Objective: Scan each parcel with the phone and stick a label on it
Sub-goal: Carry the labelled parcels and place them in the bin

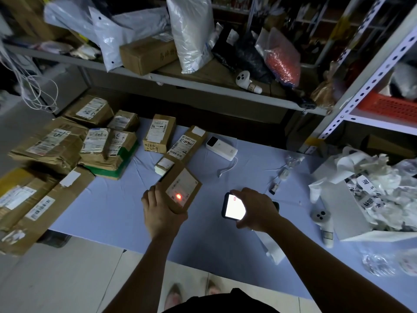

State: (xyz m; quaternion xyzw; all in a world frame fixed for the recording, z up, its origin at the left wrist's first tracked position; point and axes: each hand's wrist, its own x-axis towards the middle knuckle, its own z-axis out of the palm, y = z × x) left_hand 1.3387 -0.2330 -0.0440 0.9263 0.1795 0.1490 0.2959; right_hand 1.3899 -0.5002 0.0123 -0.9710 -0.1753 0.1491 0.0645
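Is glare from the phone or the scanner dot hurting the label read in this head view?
Head view: dim room; phone screen blown out white in the right hand; red dot glares on the parcel label, text unreadable; left hand holds it; wide-angle bends the shelves.

We are looking at a parcel sorting room or courier pickup point: taped cardboard parcels (56, 145) bearing barcode labels are crowding the surface (112, 211) toward nine o'clock, and perforated metal shelving (370, 71) at twelve and two o'clock is carrying mailer bags (191, 30).
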